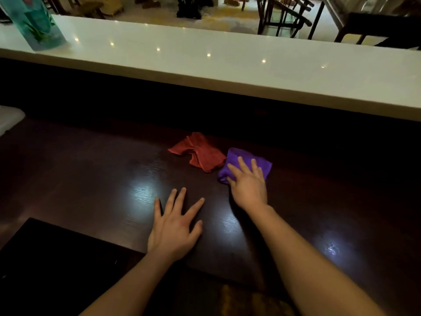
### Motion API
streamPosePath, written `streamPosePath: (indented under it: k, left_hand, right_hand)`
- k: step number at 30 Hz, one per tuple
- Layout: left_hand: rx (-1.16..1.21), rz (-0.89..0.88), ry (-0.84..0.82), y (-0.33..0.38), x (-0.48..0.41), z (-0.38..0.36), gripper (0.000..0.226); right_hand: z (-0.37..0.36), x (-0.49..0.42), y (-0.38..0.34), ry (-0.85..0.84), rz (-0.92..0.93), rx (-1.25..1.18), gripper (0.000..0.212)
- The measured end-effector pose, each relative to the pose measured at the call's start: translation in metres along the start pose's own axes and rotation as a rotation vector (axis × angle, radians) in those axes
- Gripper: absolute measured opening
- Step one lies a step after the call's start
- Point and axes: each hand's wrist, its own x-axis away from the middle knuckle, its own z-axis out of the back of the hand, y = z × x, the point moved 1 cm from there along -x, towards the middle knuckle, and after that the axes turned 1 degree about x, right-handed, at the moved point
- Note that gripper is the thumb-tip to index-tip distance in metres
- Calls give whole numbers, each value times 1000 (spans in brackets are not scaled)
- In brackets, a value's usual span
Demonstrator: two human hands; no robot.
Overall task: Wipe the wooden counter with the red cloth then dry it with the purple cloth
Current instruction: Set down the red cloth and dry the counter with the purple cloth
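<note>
The dark wooden counter (91,174) stretches across the view, shiny with light reflections. A crumpled red cloth (200,152) lies on it near the middle, nobody touching it. Just to its right lies the purple cloth (262,164), edge against the red one. My right hand (248,185) rests flat on the purple cloth's near left part, fingers spread over it and thumb at its left corner. My left hand (175,226) lies flat on the bare wood nearer to me, fingers apart, holding nothing.
A raised white ledge (227,65) runs behind the counter, with a teal packet (34,21) standing at its far left. A white object (9,118) sits at the left edge. A dark recess (57,258) cuts into the counter's near left. Chairs stand beyond.
</note>
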Motion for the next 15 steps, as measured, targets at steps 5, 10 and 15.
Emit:
streamPosePath:
  k: [5, 10, 15]
  left_hand:
    - [86, 29, 7, 0, -1, 2, 58]
    - [58, 38, 21, -4, 0, -3, 54]
    - [-28, 21, -36, 2, 0, -2, 56]
  right_hand:
    - [1, 100, -25, -95, 363, -88, 47]
    - [14, 185, 45, -146, 517, -39, 63]
    - [36, 101, 74, -16, 131, -44, 46]
